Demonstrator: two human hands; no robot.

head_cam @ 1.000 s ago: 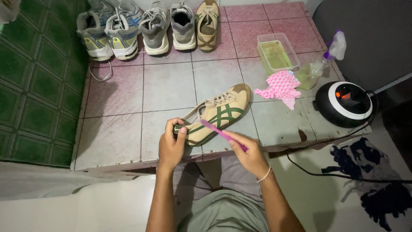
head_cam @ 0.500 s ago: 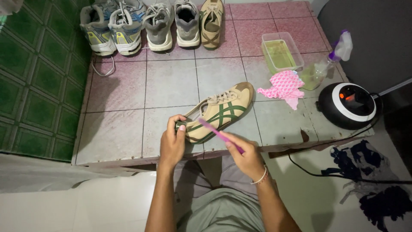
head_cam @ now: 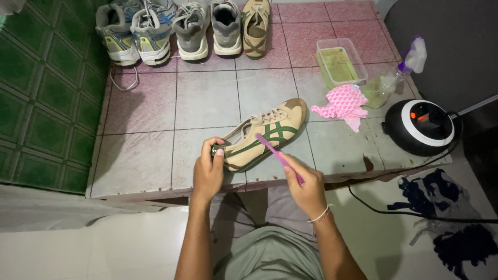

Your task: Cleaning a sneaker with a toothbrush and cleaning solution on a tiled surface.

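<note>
The shoe [head_cam: 264, 134] lies on the tiled ledge [head_cam: 140, 161], heel toward the person. The left hand [head_cam: 208, 171] wraps closed around that heel. The right hand [head_cam: 306, 182] pinches a purple toothbrush [head_cam: 277, 155], its head seemingly touching the shoe's striped side.

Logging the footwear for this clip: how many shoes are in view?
6. Five stand in a row along the tiled platform's far edge: grey-and-yellow trainer, blue-accented trainer, two grey trainers, tan shoe. One tan green-striped sneaker lies by the left hand.
</note>
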